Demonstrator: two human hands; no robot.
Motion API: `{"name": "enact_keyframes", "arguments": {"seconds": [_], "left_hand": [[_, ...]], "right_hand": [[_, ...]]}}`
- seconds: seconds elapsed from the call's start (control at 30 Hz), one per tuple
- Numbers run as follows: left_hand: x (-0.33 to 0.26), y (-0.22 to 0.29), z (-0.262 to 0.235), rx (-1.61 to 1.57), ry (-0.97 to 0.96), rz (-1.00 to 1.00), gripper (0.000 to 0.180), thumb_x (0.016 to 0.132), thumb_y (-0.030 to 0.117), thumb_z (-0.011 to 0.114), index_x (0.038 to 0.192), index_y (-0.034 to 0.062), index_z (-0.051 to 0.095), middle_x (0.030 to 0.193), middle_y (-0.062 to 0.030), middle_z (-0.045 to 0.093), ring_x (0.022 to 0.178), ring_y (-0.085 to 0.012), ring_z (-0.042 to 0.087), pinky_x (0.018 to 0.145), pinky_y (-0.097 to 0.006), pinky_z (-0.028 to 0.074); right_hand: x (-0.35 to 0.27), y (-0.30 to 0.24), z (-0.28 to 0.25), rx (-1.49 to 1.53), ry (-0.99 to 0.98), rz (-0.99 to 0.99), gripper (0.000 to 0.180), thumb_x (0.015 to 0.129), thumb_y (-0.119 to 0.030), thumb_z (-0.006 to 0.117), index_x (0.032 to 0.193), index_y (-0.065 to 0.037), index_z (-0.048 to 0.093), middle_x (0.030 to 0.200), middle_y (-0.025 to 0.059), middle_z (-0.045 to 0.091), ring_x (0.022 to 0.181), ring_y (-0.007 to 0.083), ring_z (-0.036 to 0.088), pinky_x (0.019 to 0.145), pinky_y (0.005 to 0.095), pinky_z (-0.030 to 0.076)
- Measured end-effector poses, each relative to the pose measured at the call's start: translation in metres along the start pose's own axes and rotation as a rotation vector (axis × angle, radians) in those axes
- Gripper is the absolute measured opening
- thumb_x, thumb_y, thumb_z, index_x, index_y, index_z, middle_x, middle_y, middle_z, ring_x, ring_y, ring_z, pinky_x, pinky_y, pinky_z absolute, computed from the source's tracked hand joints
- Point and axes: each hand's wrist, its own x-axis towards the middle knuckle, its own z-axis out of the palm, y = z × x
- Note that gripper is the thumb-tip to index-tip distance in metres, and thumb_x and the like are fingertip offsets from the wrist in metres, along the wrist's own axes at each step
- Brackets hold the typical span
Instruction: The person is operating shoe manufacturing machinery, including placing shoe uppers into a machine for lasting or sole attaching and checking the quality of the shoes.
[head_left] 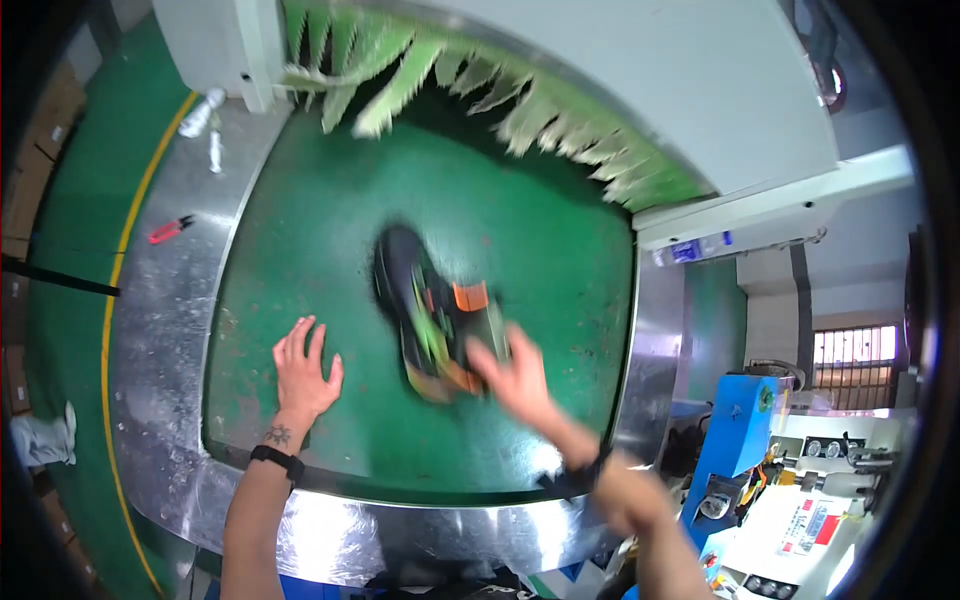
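Note:
A dark sports shoe (425,325) with green and orange parts lies on the green belt surface (300,220), slightly blurred. I cannot tell whether a second shoe lies against it. My right hand (512,375) is at the shoe's near right side, its thumb over or against the edge. Motion smears its fingers, so whether it grips the shoe is unclear. To the left, apart from the shoe, my left hand (308,372) rests on or just over the belt with spread fingers and nothing in it.
A metal rim (165,330) frames the belt, with red-handled snips (171,230) on its left side. Ragged green strips (560,125) hang from a machine opening at the far side. A plastic bottle (693,248) lies right. Blue-and-white machinery (740,430) stands lower right.

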Motion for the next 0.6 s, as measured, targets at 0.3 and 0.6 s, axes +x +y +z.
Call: {"name": "enact_keyframes", "arguments": {"seconds": [0.3, 0.6], "left_hand": [[-0.094, 0.191, -0.058, -1.117, -0.628, -0.299, 0.075, 0.088, 0.027, 0.071, 0.145, 0.0011, 0.029, 0.143, -0.0221, 0.044, 0.132, -0.0304, 0.044, 0.105, -0.040, 0.040], [-0.188, 0.454, -0.162, -1.891, -1.267, -0.094, 0.094, 0.084, 0.047, 0.065, 0.151, 0.0011, 0.017, 0.148, -0.0144, 0.037, 0.131, -0.0286, 0.046, 0.110, -0.047, 0.040]], "right_hand": [[-0.418, -0.020, -0.154, 0.289, 0.373, 0.717, 0.033, 0.082, -0.018, 0.073, 0.103, 0.006, 0.066, 0.095, 0.0109, 0.070, 0.083, 0.0133, 0.064, 0.076, 0.0297, 0.053], [-0.528, -0.062, -0.197, 0.446, 0.451, 0.271, 0.072, 0.084, -0.032, 0.071, 0.143, -0.008, 0.038, 0.105, 0.0215, 0.067, 0.088, 0.0304, 0.070, 0.080, 0.0377, 0.054]]}}
